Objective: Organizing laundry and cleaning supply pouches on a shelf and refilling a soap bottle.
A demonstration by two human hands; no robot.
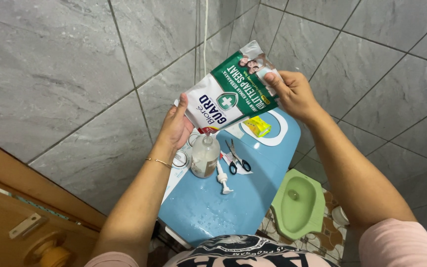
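Observation:
Both my hands hold a green and white refill pouch tilted over a clear plastic bottle. My left hand grips the pouch's lower end, right above the bottle's open neck. My right hand holds the pouch's raised upper end. The bottle stands upright on a light blue lid. A white pump head lies on the lid beside the bottle. Black-handled scissors lie just right of it.
A yellow object sits in a white-rimmed opening at the lid's far end. A green squat toilet is on the floor at right. Grey tiled walls surround the corner. A wooden door with a round knob is at lower left.

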